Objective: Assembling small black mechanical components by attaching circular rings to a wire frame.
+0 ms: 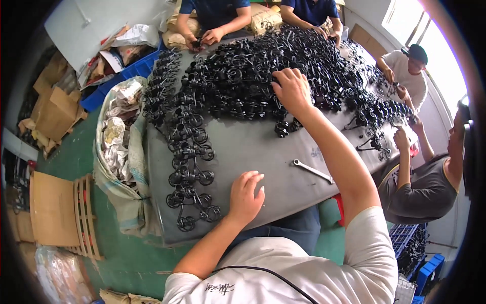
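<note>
The person's right hand [293, 91] is stretched across the desk [238, 147] to the near side of a large heap of black ringed parts [238, 76], palm down with the fingers bent over the pieces; whether it has closed on one cannot be told, since the back of the hand hides the fingertips. The left hand [246, 199] is well apart from it, near the front edge, fingers loosely spread and holding nothing visible. The step in hand looks like picking a part out of the heap. A clean pick would call for a fingertip grip on one piece and a gentle lift, because the rings lie tangled and could drag neighbours along. To the left, a row of similar black parts [186, 162] runs toward the front edge, while a combination wrench [314, 171] lies beneath the right forearm's side of the desk, near the right-hand front edge.
</note>
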The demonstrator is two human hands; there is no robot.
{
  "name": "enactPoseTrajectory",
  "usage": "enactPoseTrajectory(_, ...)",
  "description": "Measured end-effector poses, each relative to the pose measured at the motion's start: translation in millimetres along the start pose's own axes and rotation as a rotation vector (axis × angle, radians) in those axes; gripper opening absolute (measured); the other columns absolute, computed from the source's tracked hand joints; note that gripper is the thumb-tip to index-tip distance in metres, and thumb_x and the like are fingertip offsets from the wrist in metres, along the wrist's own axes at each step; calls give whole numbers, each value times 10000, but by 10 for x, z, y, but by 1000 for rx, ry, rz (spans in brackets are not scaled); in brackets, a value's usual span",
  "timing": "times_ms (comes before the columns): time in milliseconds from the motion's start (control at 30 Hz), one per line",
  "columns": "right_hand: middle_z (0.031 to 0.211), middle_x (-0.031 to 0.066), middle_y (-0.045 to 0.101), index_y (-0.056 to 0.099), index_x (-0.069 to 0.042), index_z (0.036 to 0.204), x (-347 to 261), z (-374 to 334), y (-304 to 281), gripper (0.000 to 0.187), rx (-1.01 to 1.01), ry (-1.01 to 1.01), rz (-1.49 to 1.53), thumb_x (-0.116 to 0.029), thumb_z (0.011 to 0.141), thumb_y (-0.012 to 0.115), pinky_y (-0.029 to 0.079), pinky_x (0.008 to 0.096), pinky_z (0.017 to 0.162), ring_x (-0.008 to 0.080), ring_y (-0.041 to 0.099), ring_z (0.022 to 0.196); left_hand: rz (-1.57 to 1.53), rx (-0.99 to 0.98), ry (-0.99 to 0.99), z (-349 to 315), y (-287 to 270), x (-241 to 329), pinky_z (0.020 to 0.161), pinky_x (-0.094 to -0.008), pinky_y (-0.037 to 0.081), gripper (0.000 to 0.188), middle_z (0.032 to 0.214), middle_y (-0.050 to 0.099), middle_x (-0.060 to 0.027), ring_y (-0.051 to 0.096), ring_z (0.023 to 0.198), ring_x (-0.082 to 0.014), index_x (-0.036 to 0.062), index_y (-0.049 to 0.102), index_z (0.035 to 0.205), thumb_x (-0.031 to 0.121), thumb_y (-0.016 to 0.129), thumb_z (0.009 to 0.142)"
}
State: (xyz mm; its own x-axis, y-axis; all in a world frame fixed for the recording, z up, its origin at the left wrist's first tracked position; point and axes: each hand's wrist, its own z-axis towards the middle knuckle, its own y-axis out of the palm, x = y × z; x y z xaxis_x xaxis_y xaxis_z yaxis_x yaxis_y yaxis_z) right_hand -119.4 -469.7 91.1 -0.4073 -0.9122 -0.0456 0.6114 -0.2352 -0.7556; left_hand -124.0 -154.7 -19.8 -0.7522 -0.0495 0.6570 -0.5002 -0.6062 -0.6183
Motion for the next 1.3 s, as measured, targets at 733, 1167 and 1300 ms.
enactPoseTrajectory(733,925,149,701,675,-16,1070,965,9,-504,244,40,575,386,-214,928,661,505,348,823,237,653,859,-61,45,44,-30,69,-12,978,-461,470,378,1213,591,-128,576,1162,-332,82,637,1149,88,736,785)
enactPoseTrajectory(1167,836,-3,573,607,-67,1012,202,-1135,-842,59,297,1152,1613,-93,960,618,503,312,609,133,550,713,-117,64,3,-43,117,-112,1002,-455,467,539,1262,604,-139,594,1150,-337,56,569,1315,91,745,807)
enactPoseTrajectory(1300,808,31,589,598,-88,987,-534,-1806,-688,106,262,1378,1655,-190,974,625,488,330,600,151,557,665,-396,103,-31,21,-111,272,1052,-441,430,823,1381,533,-196,531,1273,-298,21,274,1564,215,735,911)
